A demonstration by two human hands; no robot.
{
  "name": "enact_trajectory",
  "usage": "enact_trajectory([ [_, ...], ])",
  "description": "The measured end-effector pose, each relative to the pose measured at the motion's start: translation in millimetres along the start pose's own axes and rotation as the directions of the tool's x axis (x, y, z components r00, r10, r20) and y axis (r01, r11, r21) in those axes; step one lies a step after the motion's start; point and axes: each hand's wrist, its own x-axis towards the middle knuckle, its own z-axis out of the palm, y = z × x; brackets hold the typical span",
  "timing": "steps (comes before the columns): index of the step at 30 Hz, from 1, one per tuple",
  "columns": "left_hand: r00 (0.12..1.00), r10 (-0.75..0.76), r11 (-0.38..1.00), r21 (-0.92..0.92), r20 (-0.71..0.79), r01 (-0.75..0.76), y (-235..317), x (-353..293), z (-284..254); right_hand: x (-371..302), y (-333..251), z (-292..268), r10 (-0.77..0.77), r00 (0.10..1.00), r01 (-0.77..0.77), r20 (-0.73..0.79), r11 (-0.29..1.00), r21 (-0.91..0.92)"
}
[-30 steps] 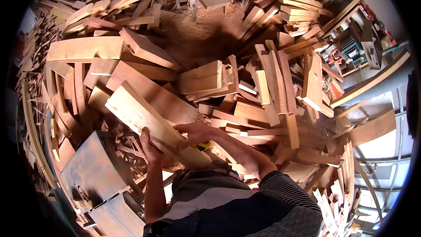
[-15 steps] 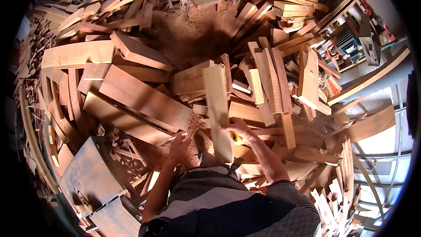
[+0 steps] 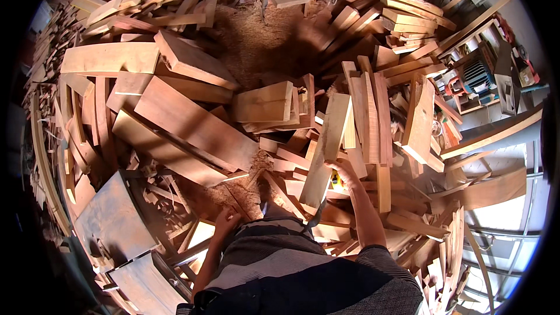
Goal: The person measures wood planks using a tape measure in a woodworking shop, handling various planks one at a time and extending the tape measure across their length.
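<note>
My right hand (image 3: 346,176) is closed around the right edge of a pale wooden board (image 3: 328,147), which slants up and away from me over the timber pile. Against the palm, a small yellow thing (image 3: 336,181) shows in part; its kind is too hidden to tell. At my left side, close to my waist, my left hand (image 3: 227,220) is low with its fingers curled in, and nothing shows in it. Ahead of the board's left side rests a short thick wooden block (image 3: 262,103). Several upright planks (image 3: 368,111) lean just beyond its right side.
Wide reddish planks (image 3: 192,122) lie stacked on the left. A grey metal panel (image 3: 114,221) stands at lower left. Sawdust (image 3: 265,29) covers the floor ahead. A machine with a blue finned motor (image 3: 475,76) is at far right, behind a long curved board (image 3: 496,134).
The board has swung right and now tilts, its far end moving rightward with my right hand. My left hand has dropped back toward my waist. The view has shifted slightly.
</note>
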Motion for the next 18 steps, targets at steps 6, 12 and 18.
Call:
enact_trajectory([
  [6, 0.995, -0.050, 0.994, -0.104, -0.086, 0.040, -49.6, -5.6, 6.3, 13.8, -6.9, 20.6, 0.021, 0.999, -0.026, 0.043, 0.992, 0.120],
  [12, 0.992, -0.089, 0.991, 0.096, -0.087, 0.097, -56.0, -1.9, 3.5, 5.0, -33.8, -14.7, -0.069, 0.998, 0.070, -0.010, 0.987, 0.141],
  [18, 0.993, -0.053, 0.999, -0.010, -0.107, 0.052, -78.9, 9.8, -13.3, 10.5, -138.2, -130.2, -0.126, 0.982, 0.101, -0.142, 0.980, -0.172],
])
